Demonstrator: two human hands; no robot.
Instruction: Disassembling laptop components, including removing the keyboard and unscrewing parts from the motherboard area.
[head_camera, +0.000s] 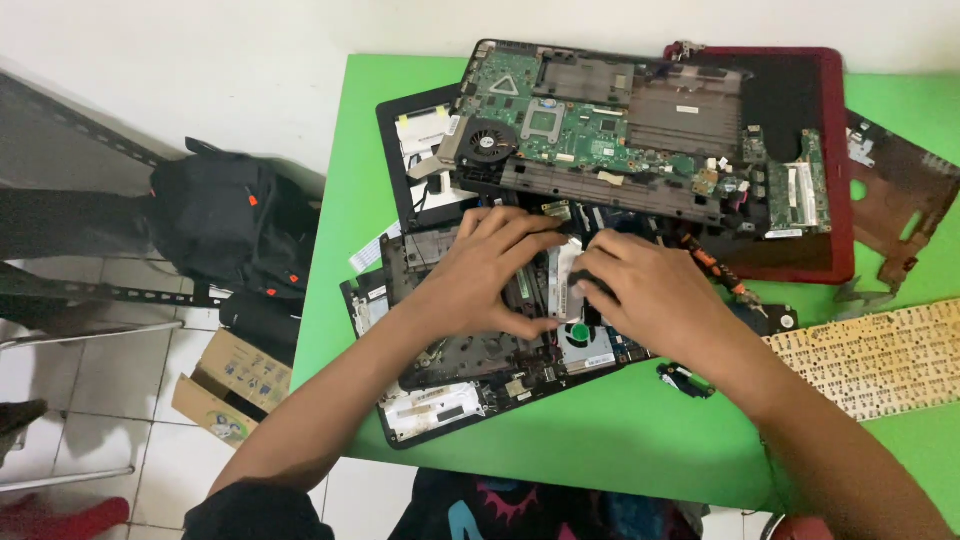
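An opened black laptop base (450, 395) lies on the green table (620, 430) in front of me, its insides bare. My left hand (485, 275) lies over its middle, fingers and thumb closing on a silver metal part (562, 275) beside the round fan (580, 335). My right hand (655, 290) meets it from the right, its fingertips curled on a small black piece (592, 287) of the same assembly. What lies under both palms is hidden.
Behind it, a second laptop with a green motherboard (590, 125) sits in a dark red shell (835, 150). An orange-and-black screwdriver (715, 265), a small black part (685, 378), a keyboard sheet (880, 360) and a brown frame (900, 200) lie on the right. A backpack (225, 220) and cardboard box (235, 385) are on the floor at left.
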